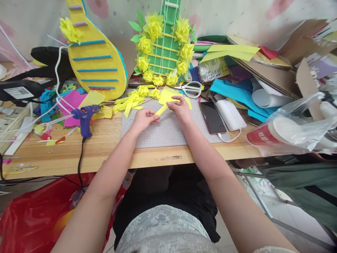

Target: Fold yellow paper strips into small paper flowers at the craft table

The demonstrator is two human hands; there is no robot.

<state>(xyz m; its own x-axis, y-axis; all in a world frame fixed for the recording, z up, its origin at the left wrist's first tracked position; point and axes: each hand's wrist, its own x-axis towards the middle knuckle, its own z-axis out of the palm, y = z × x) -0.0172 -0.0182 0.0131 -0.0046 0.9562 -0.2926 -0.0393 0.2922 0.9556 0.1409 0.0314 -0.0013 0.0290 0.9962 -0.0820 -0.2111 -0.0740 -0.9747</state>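
Observation:
Both hands hold a narrow yellow paper strip (pixel 161 110) over a grey cutting mat (pixel 160 131). My left hand (pixel 143 120) pinches the strip's near end with closed fingers. My right hand (pixel 180 108) grips its far end, fingers curled. Just beyond lie a yellow paper sheet (pixel 168 94), a heap of yellow strips (pixel 127 102) and small yellow paper flowers (pixel 149 92).
A blue glue gun (pixel 85 117) stands left of the mat. Scissors (pixel 191 88), a phone (pixel 212 117) and a white power bank (pixel 230 114) lie to the right. A yellow guitar cutout (pixel 94 56) and a green one with flowers (pixel 163 45) lean at the back. Paper clutter fills both sides.

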